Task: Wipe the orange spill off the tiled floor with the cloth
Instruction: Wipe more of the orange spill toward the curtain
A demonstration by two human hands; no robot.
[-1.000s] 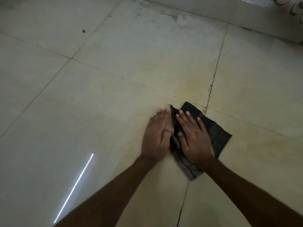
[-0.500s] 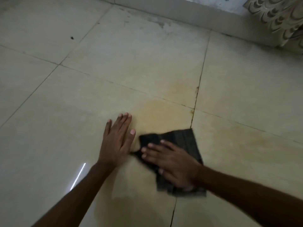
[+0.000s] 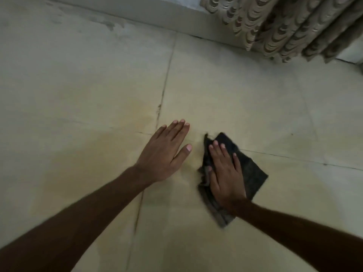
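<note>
Dark cloth (image 3: 253,173) lies under flat right hand (image 3: 225,173); flat left hand (image 3: 163,154) touches floor (image 3: 78,85).

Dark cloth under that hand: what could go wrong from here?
The dark grey folded cloth under the flat right hand covers little of the wide orange smear on the beige tiled floor, so it may just spread it. The left hand, flat on the tinted tile, might slip or get stained. Colour could lodge in the grout line.
</note>
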